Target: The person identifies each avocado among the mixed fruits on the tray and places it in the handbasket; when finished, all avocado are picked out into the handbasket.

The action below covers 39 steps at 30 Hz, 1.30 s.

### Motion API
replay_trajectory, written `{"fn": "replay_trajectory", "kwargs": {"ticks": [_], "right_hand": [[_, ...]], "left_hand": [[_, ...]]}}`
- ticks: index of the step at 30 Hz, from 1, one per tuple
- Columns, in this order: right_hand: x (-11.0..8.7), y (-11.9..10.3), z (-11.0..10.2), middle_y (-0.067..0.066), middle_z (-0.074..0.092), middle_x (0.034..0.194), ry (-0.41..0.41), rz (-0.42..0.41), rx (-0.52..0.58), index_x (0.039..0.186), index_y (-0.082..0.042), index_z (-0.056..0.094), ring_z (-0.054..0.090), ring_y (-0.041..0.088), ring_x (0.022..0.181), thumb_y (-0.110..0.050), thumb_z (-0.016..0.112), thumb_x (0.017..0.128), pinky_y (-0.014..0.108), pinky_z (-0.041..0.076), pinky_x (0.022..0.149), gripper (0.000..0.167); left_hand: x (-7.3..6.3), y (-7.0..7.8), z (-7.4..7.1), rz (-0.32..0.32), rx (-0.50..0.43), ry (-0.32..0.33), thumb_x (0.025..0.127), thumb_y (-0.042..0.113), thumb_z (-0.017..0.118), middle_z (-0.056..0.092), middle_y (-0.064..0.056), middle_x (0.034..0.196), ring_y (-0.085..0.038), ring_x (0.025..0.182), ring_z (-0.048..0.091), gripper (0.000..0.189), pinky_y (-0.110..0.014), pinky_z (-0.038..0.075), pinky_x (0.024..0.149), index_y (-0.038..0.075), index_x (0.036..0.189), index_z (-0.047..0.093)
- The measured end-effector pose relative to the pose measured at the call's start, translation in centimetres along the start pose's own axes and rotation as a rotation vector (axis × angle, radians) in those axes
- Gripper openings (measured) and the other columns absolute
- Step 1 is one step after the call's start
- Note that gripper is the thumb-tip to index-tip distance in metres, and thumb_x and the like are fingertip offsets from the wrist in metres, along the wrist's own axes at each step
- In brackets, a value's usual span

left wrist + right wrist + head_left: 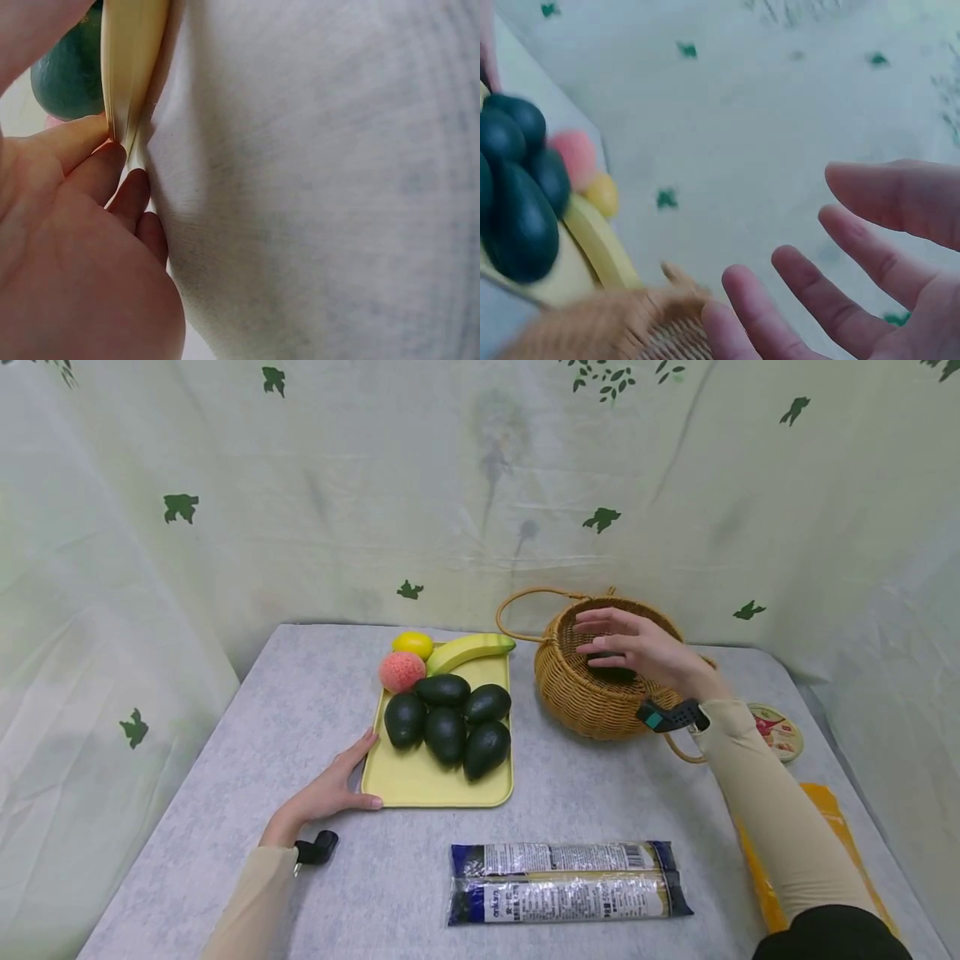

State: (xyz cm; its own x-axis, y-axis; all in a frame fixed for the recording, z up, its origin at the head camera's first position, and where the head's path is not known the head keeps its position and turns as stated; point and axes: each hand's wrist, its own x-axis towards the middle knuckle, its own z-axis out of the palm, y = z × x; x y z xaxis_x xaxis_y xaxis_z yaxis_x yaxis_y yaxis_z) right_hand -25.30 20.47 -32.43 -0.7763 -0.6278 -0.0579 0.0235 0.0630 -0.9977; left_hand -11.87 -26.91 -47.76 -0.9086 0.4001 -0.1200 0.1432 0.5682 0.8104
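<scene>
My left hand [326, 793] rests against the front left corner of a yellow tray [420, 789], fingertips on its left rim and thumb by the front edge. On the tray lie several dark green avocados [446, 735], a banana [468, 652], a yellow lemon [412, 645] and a pink round fruit [402, 672]. Over the mouth of a wicker basket [562, 693] is my right hand [648, 652], its fingers spread and holding nothing, as the right wrist view confirms. Below those fingers, a dark avocado [611, 672] shows inside the basket, partly hidden.
Two clear-and-blue printed packs [570, 882] lie at the front of the table. A round tin-like lid [777, 732] and an orange packet [832, 814] are at the right, partly behind the right sleeve. The basket's handle [517, 602] leans left, and a leaf-print curtain [337, 527] hangs behind.
</scene>
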Motion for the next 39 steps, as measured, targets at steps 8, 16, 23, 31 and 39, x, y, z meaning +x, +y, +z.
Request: {"fn": "replay_trajectory", "kwargs": {"ticks": [8,16,23,31,39], "right_hand": [[-0.7,0.7,4.6,0.019,0.035,0.145,-0.101,-0.021,-0.014,0.144,-0.002,0.036,0.041,0.041,0.128,-0.011,0.056,0.097,0.045,0.041,0.099,0.052],[-0.4,3.2,8.0,0.012,0.039,0.145,-0.187,0.003,-0.091,0.144,-0.006,0.038,0.046,0.034,0.126,-0.008,0.056,0.096,0.041,0.041,0.1,0.052],[0.2,5.6,9.8,0.008,0.035,0.149,-0.24,0.017,-0.17,0.145,-0.01,0.039,0.037,0.035,0.132,-0.007,0.056,0.096,0.047,0.038,0.101,0.052],[1.1,7.9,11.4,0.006,0.032,0.149,-0.236,0.009,-0.311,0.141,-0.013,0.046,0.031,0.035,0.134,-0.016,0.066,0.092,0.047,0.038,0.101,0.053],[2.5,9.5,12.9,0.016,0.032,0.146,-0.207,-0.057,-0.432,0.135,-0.006,0.053,0.031,0.03,0.131,-0.012,0.069,0.088,0.054,0.037,0.098,0.05]], "left_hand": [[0.0,-0.1,0.1,0.007,0.002,0.002,0.076,0.019,0.082,0.003,-0.023,0.157,-0.045,0.14,0.002,0.106,-0.064,0.008,0.107,-0.003,0.151,0.011],[0.0,-0.2,0.1,0.008,0.011,0.009,0.075,0.02,0.083,0.004,-0.023,0.157,-0.045,0.14,0.002,0.106,-0.063,0.008,0.107,-0.003,0.151,0.012],[0.0,-0.3,0.1,0.009,0.002,0.012,0.075,0.019,0.083,0.004,-0.023,0.157,-0.044,0.141,0.003,0.106,-0.063,0.009,0.107,-0.002,0.152,0.013],[0.0,-0.4,0.2,0.003,0.011,0.016,0.075,0.02,0.083,0.005,-0.022,0.157,-0.044,0.141,0.004,0.106,-0.063,0.009,0.107,0.0,0.152,0.013],[0.1,-0.4,0.2,0.004,0.014,0.021,0.075,0.021,0.083,0.005,-0.022,0.157,-0.045,0.14,0.004,0.106,-0.063,0.009,0.107,0.0,0.152,0.014]]}}
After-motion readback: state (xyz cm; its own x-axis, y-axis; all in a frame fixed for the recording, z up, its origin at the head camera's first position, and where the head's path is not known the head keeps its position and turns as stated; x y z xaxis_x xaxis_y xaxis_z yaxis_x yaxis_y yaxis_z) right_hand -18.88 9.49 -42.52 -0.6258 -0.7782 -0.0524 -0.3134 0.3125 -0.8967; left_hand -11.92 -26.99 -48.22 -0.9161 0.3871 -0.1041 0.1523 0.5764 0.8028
